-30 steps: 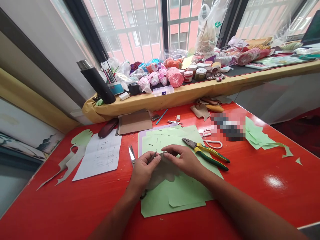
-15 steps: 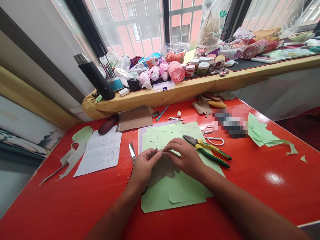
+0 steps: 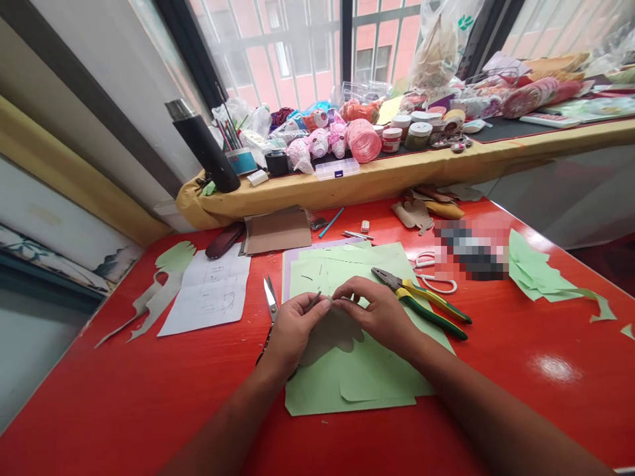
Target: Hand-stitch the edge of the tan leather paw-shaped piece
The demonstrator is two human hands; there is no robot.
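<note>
Over a stack of green paper sheets (image 3: 322,395), my two hands meet fingertip to fingertip. My left hand (image 3: 295,325) is closed in a pinch on a thin dark strip (image 3: 314,301), whose end sticks up past the fingers. Thumb and fingers of my right hand (image 3: 378,311) are pressed together right beside it; what they hold is too small to make out. Just left of my left hand lie dark-handled scissors (image 3: 270,301), partly hidden by it. Pliers with yellow and green handles (image 3: 427,301) rest on the paper to the right of my right hand.
White-handled scissors (image 3: 439,284) lie beyond the pliers. A printed sheet (image 3: 208,297) and paper offcuts (image 3: 156,307) are on the left, green scraps (image 3: 538,271) on the right. Brown sheets (image 3: 278,231) lie at the back. A black thermos (image 3: 206,149) and jars (image 3: 417,135) crowd the sill.
The whole scene has shifted slightly to the right in view as the head turned. My hands keep almost the same pinched pose, fingertips together over the paper.
</note>
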